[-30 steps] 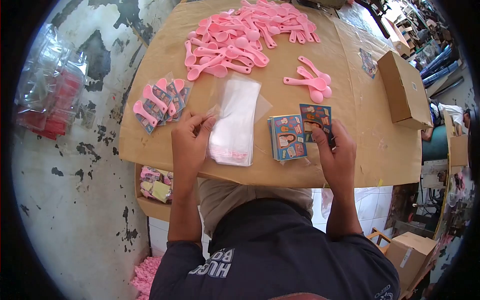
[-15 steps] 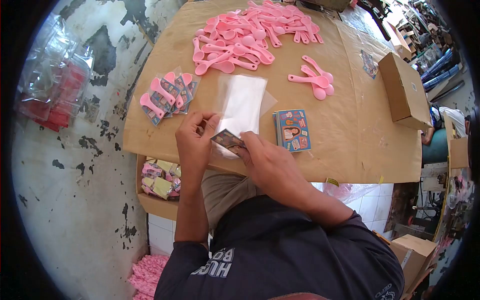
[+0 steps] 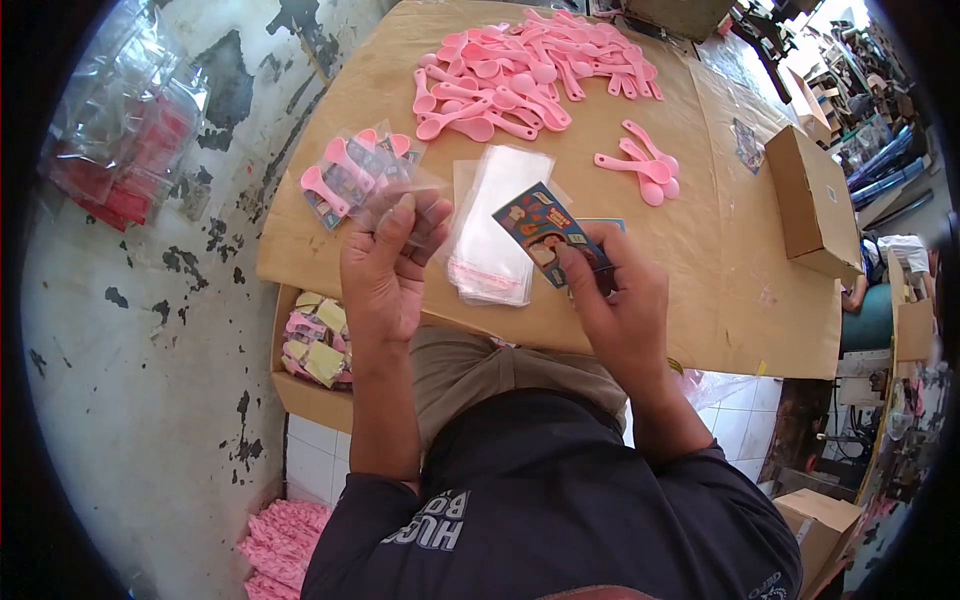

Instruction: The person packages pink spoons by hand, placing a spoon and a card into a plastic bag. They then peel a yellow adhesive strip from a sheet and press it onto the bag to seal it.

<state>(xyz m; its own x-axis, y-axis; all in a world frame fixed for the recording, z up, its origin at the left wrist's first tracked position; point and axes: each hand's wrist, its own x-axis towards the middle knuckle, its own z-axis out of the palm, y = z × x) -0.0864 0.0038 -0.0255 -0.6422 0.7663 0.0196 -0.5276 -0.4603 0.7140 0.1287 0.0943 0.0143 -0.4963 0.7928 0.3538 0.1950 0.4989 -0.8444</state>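
A clear plastic bag point(image 3: 405, 200) is pinched between the thumb and fingers of my left hand point(image 3: 388, 270). My right hand point(image 3: 625, 305) grips a dark blue printed card point(image 3: 538, 225), tilted, with the thumb on its face. Between the hands lies a stack of clear bags point(image 3: 497, 225). Packed bags with pink spoons and cards point(image 3: 350, 170) lie beyond my left hand. Most of the card stack point(image 3: 612, 224) is hidden behind my right hand. A few loose pink spoons point(image 3: 645, 170) rest farther back.
A large heap of pink spoons point(image 3: 530, 75) covers the table's back. A cardboard box point(image 3: 815, 205) stands at the right edge. An open box with packed items point(image 3: 318, 340) sits below the table's left edge. A person's arm point(image 3: 855, 292) shows at far right.
My hands have moved apart. The left now holds up a clear bag; the right has shifted right and up with the card, whose printed face now shows. The card stack is now mostly covered.
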